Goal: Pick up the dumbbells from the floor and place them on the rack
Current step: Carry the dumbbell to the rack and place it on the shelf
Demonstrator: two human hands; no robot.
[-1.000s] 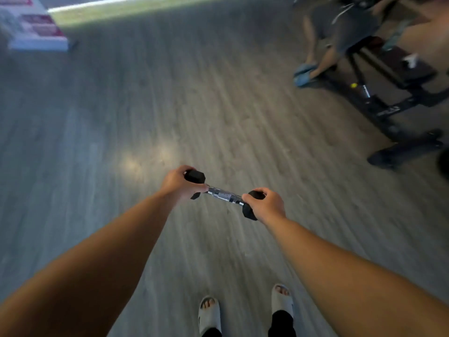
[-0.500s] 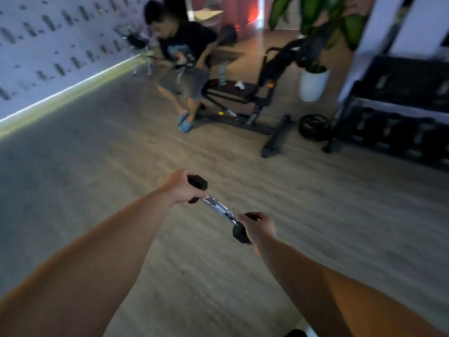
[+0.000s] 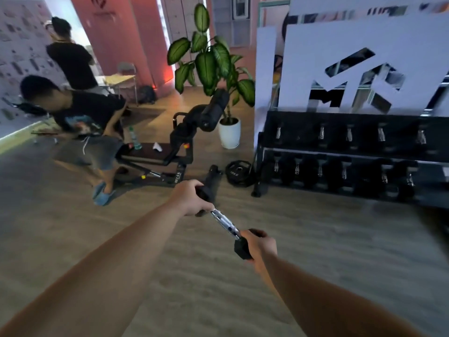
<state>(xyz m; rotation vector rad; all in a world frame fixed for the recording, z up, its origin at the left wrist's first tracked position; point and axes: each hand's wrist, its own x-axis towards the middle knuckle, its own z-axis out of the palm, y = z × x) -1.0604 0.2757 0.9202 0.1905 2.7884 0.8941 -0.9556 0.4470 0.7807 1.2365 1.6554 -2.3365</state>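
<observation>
Wood-look floor, dumbbell aloft, rack beyond.

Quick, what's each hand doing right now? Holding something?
Left hand: closed around the far black head of the dumbbell.
Right hand: closed around the near black head of the same dumbbell, which is held off the floor.

Your left hand and right hand are each holding one end of the dumbbell above the floor. The rack is standing ahead to your right, a weight plate leaning at its left, a bench lying further left.
</observation>
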